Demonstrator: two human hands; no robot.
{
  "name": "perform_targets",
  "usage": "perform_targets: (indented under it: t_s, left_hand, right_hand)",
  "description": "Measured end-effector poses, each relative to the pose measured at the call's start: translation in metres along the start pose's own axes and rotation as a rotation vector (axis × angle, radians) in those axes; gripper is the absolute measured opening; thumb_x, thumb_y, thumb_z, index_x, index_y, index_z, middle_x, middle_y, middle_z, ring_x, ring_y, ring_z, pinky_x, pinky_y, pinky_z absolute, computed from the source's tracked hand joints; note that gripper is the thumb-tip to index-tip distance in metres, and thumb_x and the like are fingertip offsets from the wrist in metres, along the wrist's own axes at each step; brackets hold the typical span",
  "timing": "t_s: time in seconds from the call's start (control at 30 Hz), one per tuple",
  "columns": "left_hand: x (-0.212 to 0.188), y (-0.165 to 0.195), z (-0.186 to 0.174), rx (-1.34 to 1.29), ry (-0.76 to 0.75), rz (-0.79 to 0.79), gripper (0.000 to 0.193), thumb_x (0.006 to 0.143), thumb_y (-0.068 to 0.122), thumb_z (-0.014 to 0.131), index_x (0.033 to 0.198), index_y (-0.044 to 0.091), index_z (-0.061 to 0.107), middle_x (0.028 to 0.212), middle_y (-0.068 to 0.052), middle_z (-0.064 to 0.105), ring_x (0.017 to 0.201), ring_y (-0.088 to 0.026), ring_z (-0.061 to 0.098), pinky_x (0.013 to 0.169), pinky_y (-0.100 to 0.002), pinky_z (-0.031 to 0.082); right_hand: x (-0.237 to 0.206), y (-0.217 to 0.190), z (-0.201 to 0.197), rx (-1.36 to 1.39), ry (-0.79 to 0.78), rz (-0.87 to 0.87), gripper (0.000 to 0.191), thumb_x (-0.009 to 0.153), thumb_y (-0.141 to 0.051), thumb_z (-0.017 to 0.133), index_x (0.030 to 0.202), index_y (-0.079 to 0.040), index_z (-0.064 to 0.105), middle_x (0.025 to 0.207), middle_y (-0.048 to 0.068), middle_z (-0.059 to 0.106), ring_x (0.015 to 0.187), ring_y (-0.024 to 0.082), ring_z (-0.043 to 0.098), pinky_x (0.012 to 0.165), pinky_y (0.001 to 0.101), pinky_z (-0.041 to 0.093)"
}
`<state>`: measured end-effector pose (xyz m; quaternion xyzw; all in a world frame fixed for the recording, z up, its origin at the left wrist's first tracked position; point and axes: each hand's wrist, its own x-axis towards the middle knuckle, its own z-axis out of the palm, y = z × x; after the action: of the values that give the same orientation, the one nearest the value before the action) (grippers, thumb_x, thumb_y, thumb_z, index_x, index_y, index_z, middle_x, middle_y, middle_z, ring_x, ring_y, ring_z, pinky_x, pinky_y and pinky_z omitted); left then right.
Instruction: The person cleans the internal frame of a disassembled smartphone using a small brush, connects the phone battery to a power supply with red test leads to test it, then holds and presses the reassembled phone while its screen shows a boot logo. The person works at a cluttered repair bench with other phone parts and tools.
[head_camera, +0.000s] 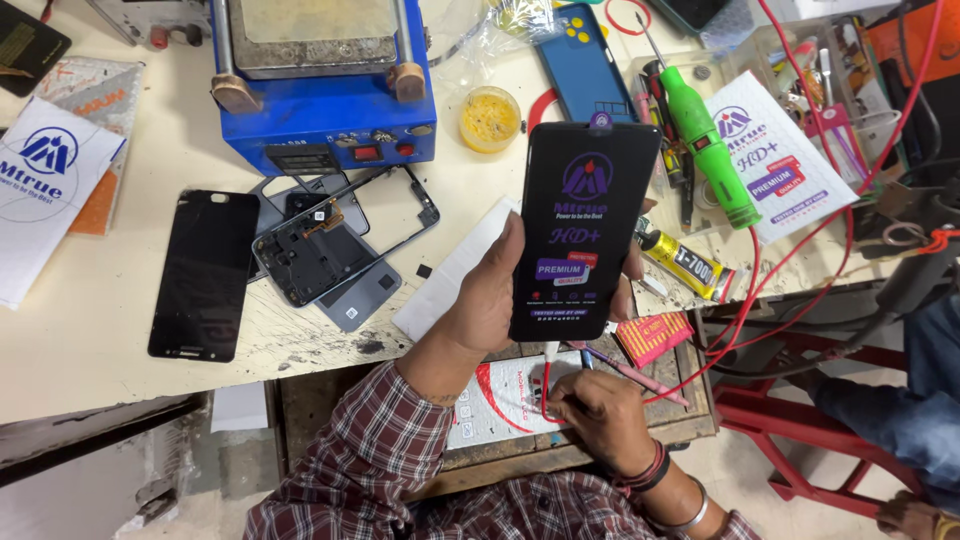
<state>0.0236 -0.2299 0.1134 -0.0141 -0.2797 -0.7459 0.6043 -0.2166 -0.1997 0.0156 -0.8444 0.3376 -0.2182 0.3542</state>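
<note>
Two hands busy here: left hand (490, 300) has its grip wrapped round a black phone screen (582, 228), held upright above the table (80, 350). Just below it, right hand (600, 405) pinches a thin red-and-white tool (547, 375), fingers closed tight.

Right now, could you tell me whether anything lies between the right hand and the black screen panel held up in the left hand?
Nothing visible does. The left hand holds the black screen panel upright; the right hand is just below its lower edge.
</note>
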Motion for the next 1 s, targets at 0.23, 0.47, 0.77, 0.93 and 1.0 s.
perform_targets:
  t_s: [0.23, 0.47, 0.77, 0.93, 1.0]
  left_hand:
    - [0.003, -0.004, -0.019, -0.026, 0.006, 0.059, 0.086, 0.112, 0.066, 0.042, 0.159, -0.004, 0.029, 0.126, -0.018, 0.061, 0.107, -0.024, 0.069, 0.094, -0.035, 0.057]
    - [0.007, -0.007, -0.028, 0.019, 0.107, 0.126, 0.089, 0.111, 0.064, 0.04, 0.162, -0.006, 0.027, 0.13, -0.02, 0.061, 0.109, -0.025, 0.068, 0.098, -0.037, 0.057]
    - [0.012, -0.009, -0.023, 0.119, 0.165, 0.139, 0.09, 0.111, 0.065, 0.04, 0.162, -0.008, 0.027, 0.128, -0.021, 0.06, 0.109, -0.025, 0.066, 0.099, -0.038, 0.055]
    - [0.012, -0.009, -0.02, 0.088, 0.177, 0.129, 0.09, 0.112, 0.064, 0.04, 0.163, -0.009, 0.026, 0.129, -0.021, 0.06, 0.109, -0.026, 0.065, 0.099, -0.038, 0.055]
    - [0.011, -0.008, -0.022, 0.016, 0.164, 0.114, 0.089, 0.111, 0.063, 0.039, 0.163, -0.008, 0.026, 0.13, -0.021, 0.06, 0.11, -0.026, 0.066, 0.099, -0.037, 0.055]
  right_hand:
    - [0.006, 0.008, -0.004, 0.07, -0.021, -0.024, 0.016, 0.074, -0.011, 0.087, 0.08, -0.006, 0.073, 0.078, 0.004, 0.075, 0.068, 0.019, 0.074, 0.058, 0.0302, 0.056]
    - [0.014, 0.012, -0.011, 0.124, -0.048, -0.077, 0.013, 0.079, -0.01, 0.084, 0.081, -0.004, 0.073, 0.078, 0.005, 0.075, 0.069, 0.02, 0.074, 0.06, 0.0312, 0.057]
    - [0.016, 0.019, -0.025, 0.161, -0.122, -0.11, 0.01, 0.084, -0.01, 0.081, 0.086, -0.004, 0.074, 0.081, 0.006, 0.074, 0.072, 0.022, 0.073, 0.063, 0.0332, 0.056]
    - [0.015, 0.02, -0.023, 0.163, -0.114, -0.099, 0.01, 0.084, -0.009, 0.081, 0.086, -0.003, 0.074, 0.08, 0.008, 0.073, 0.071, 0.023, 0.072, 0.062, 0.0336, 0.056]
    - [0.014, 0.019, -0.021, 0.135, -0.108, -0.098, 0.009, 0.083, -0.009, 0.081, 0.086, -0.004, 0.075, 0.078, 0.008, 0.072, 0.07, 0.023, 0.072, 0.061, 0.0337, 0.056]
